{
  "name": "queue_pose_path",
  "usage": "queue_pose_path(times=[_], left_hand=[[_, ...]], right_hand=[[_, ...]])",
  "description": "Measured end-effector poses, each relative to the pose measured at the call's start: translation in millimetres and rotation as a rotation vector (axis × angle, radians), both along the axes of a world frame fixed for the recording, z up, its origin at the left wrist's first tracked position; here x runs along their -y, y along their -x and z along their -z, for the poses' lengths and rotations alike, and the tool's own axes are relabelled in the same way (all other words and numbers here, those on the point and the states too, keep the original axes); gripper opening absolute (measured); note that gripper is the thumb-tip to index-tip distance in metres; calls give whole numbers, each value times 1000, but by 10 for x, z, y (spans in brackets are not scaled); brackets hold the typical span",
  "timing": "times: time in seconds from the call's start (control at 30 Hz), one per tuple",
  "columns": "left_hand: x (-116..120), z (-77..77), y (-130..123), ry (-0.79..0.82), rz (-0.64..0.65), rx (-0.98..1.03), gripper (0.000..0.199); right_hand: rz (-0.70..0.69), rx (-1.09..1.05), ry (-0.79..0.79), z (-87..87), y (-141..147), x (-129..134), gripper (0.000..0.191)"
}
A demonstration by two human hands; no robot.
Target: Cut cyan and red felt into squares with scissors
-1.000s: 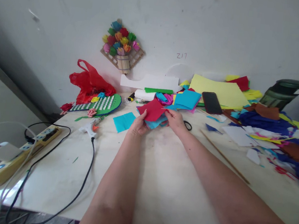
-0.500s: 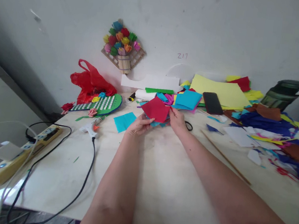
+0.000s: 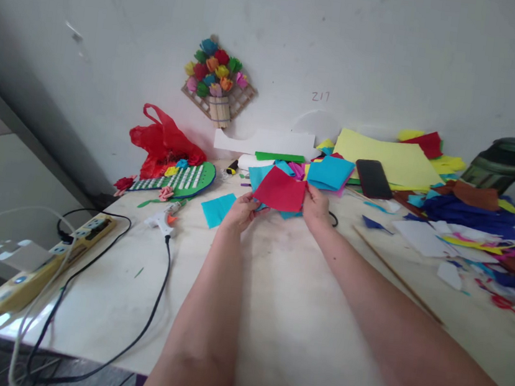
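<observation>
A red paper square is held up between both hands over the table. My left hand pinches its left corner. On the right side, my right hand grips the opposite edge between thumb and fingers. Blue paper pieces show behind and below the red one; whether the hands hold any of them is unclear. A separate blue square lies flat just left of my left hand. Black scissor handles peek out beside my right hand.
A glue gun and power strip with cables lie left. Behind are a red bag and a green board. At right are a phone, a stick, paper scraps and a jar.
The red paper has turned and is stretched more level, with the hands slightly farther apart. More blue paper shows behind it. The whole view has shifted a little.
</observation>
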State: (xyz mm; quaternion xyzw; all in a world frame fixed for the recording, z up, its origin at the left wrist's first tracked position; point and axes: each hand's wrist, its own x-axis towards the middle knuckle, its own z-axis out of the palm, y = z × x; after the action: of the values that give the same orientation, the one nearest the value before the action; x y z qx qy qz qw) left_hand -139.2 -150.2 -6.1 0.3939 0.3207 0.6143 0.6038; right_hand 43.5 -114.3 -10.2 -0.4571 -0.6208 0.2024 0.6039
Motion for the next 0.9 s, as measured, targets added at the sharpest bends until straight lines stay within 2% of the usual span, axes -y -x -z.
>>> queue_pose_path(times=[0.1,0.17,0.27,0.37,0.43,0.57,0.63,0.7,0.8,0.87,0.9], left_hand=[[-15,-42,38,22,-128,-80,18],[-25,-80,84,57,-271,-167,11],[-7,-148,180,194,-594,-422,3],[80,-218,265,344,-908,-811,7],[153,-247,300,469,-1077,-929,15],[229,-236,339,570,-1278,-1027,22],[229,-208,351,599,-1326,-1020,22],[221,-183,351,643,-1365,-983,31],[209,-170,314,557,-1481,-999,54],[190,-178,257,321,-1503,-1018,52],[172,-183,219,203,-1464,-990,45]], right_hand=[[30,-32,-1,-12,-14,-6,38],[15,-63,8,-17,-19,-4,37],[-2,-154,60,-18,-11,4,36],[-54,-271,173,-23,15,25,37],[-102,-322,240,-32,35,45,37],[-136,-334,255,-59,54,83,37],[-143,-337,261,-71,51,95,37],[-149,-347,263,-79,42,98,37],[-154,-359,256,-83,30,88,38],[-160,-366,258,-90,28,83,37],[-165,-370,258,-98,29,83,37]])
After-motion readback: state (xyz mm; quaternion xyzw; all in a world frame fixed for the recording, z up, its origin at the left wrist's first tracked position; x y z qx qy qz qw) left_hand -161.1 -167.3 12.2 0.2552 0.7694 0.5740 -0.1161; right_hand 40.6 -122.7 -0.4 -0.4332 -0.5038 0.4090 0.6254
